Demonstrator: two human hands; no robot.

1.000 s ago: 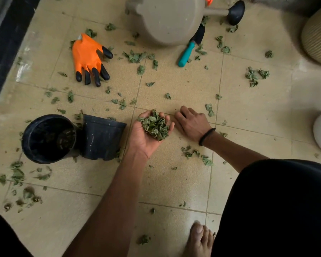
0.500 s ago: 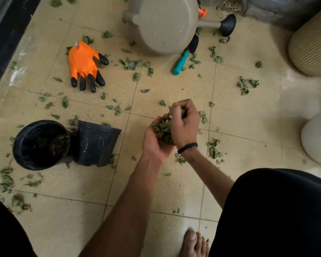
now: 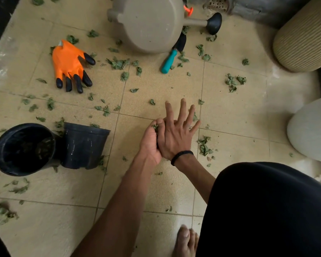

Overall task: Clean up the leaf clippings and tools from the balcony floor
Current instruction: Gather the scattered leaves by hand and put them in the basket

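Note:
My left hand (image 3: pixel 150 140) is cupped around a handful of green leaf clippings (image 3: pixel 155 127), only a few of which show. My right hand (image 3: pixel 177 132) lies flat over it with fingers spread, pressing on the clippings. Loose clippings are scattered over the tan floor tiles, with a small heap (image 3: pixel 204 146) just right of my hands and another (image 3: pixel 233 82) farther back. An orange garden glove with black claws (image 3: pixel 70 64) lies at the back left. A teal-handled trowel (image 3: pixel 171 60) rests against a beige watering can (image 3: pixel 148 23).
Two black plastic pots stand at the left, one upright (image 3: pixel 24 149) and one tipped on its side (image 3: pixel 83 145). A ribbed beige planter (image 3: pixel 304 38) and a white pot (image 3: pixel 311 130) stand at the right. My bare foot (image 3: pixel 185 242) is at the bottom.
My right hand picked clippings off the floor, brought them onto the pile in my left palm, and now presses flat over it. My left hand has curled tighter.

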